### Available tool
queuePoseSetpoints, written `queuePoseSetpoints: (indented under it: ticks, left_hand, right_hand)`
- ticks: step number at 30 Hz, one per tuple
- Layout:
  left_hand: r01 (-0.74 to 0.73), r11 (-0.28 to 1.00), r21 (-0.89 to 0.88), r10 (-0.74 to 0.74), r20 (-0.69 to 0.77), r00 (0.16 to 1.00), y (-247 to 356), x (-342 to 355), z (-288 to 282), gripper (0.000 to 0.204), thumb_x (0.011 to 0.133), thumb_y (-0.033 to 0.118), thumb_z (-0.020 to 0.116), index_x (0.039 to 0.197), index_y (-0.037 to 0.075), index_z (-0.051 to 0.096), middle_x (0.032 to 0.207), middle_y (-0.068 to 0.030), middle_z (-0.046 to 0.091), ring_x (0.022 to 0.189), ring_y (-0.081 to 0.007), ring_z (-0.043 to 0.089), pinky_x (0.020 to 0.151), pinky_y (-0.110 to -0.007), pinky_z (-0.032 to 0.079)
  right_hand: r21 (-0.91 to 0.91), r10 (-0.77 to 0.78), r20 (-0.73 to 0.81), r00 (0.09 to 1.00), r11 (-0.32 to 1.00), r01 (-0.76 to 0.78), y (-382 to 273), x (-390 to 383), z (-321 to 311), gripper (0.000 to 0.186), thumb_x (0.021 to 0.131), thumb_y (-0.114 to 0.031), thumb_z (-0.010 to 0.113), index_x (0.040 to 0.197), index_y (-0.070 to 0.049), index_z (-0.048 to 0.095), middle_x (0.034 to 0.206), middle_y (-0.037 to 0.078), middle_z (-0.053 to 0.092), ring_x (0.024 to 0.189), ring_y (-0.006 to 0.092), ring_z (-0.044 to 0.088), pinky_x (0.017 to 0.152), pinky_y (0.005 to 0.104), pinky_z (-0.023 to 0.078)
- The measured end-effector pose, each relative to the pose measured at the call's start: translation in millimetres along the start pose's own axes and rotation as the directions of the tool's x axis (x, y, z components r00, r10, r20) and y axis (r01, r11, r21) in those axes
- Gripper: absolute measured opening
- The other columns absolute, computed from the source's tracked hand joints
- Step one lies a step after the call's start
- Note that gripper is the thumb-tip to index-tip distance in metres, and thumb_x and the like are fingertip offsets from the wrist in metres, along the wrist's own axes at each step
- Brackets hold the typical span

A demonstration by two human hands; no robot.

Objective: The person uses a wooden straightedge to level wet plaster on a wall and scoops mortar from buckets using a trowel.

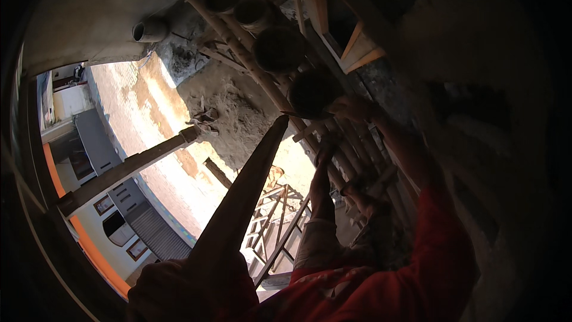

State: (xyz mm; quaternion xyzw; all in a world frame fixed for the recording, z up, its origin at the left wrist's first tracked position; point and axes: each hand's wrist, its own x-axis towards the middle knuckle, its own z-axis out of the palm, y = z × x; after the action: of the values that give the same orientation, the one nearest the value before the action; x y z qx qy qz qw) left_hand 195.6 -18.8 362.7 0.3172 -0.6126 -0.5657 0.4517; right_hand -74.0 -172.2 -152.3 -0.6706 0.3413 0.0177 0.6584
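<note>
At the near end of a row of dark buckets, my right hand [351,109] reaches to the rim of the nearest bucket [313,92]. The fingers are bent at the rim; shadow hides part of the grip. A second bucket [279,49] and two more lie beyond it along the bamboo poles [357,149]. My left hand [158,289], at the lower left, is closed round a thick wooden post [244,197] that tapers toward the buckets. What the buckets contain is too dark to make out.
My bare feet stand on the bamboo platform. Below lie a grey heap of sand or mortar [229,110] and sunlit paving [134,92]. A metal trestle frame [277,220] stands underneath, near the platform edge. Another bucket [150,30] lies by the wall; a beam [131,170] crosses at left.
</note>
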Motion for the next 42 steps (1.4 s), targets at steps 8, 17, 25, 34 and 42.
queuePoseSetpoints:
  ticks: [8, 17, 25, 34, 42]
  left_hand:
    - [-0.158, 0.978, 0.137, 0.191, -0.277, 0.942, -20, -2, 11, 0.048, 0.08, 0.026, 0.055, 0.12, 0.0, 0.044, 0.085, -0.0188, 0.057, 0.072, -0.0322, 0.056, 0.065, -0.045, 0.047]
    - [-0.034, 0.834, 0.55, 0.494, -0.719, 0.489, -76, -2, 11, 0.053, 0.085, 0.03, 0.045, 0.125, -0.005, 0.04, 0.102, -0.0251, 0.05, 0.093, -0.0374, 0.049, 0.083, -0.048, 0.041]
    - [0.35, 0.722, 0.597, 0.534, -0.802, 0.269, -93, 14, 2, 0.059, 0.09, 0.035, 0.035, 0.129, -0.009, 0.038, 0.118, -0.0308, 0.044, 0.112, -0.042, 0.043, 0.1, -0.05, 0.035]
    - [0.084, 0.723, 0.686, 0.607, -0.688, 0.397, -100, 36, 2, 0.04, 0.088, 0.017, 0.057, 0.119, -0.007, 0.053, 0.109, -0.02, 0.062, 0.093, -0.0279, 0.065, 0.08, -0.037, 0.054]
    - [0.454, 0.293, 0.841, 0.741, -0.5, 0.449, -105, 45, 0, 0.032, 0.092, 0.018, 0.054, 0.114, -0.006, 0.055, 0.102, -0.0176, 0.065, 0.087, -0.0271, 0.067, 0.081, -0.033, 0.054]
  right_hand:
    - [-0.58, -0.043, 0.124, 0.991, 0.807, 0.108, 28, 63, 0, 0.038, 0.082, -0.032, 0.066, 0.105, -0.003, 0.066, 0.091, 0.017, 0.068, 0.087, 0.0245, 0.065, 0.076, 0.0347, 0.05]
    - [-0.286, -0.006, -0.424, 0.906, 0.95, -0.128, 60, -20, 33, 0.043, 0.081, -0.023, 0.06, 0.121, -0.006, 0.054, 0.102, 0.022, 0.062, 0.101, 0.0352, 0.06, 0.086, 0.0435, 0.048]
    - [-0.14, -0.089, -0.699, 0.71, 0.99, -0.014, -22, -119, 76, 0.05, 0.074, 0.002, 0.055, 0.123, -0.008, 0.054, 0.113, 0.018, 0.059, 0.11, 0.0369, 0.054, 0.09, 0.0418, 0.046]
    - [-0.45, -0.424, -0.431, 0.796, 0.866, 0.218, -74, -100, 60, 0.037, 0.082, 0.001, 0.058, 0.116, -0.012, 0.063, 0.127, 0.018, 0.053, 0.116, 0.0331, 0.052, 0.092, 0.0387, 0.046]
    - [-0.333, -0.003, -0.526, 0.851, 0.921, -0.203, 11, -94, 50, 0.042, 0.08, -0.004, 0.057, 0.121, -0.013, 0.058, 0.108, 0.018, 0.061, 0.097, 0.0334, 0.061, 0.08, 0.0406, 0.051]
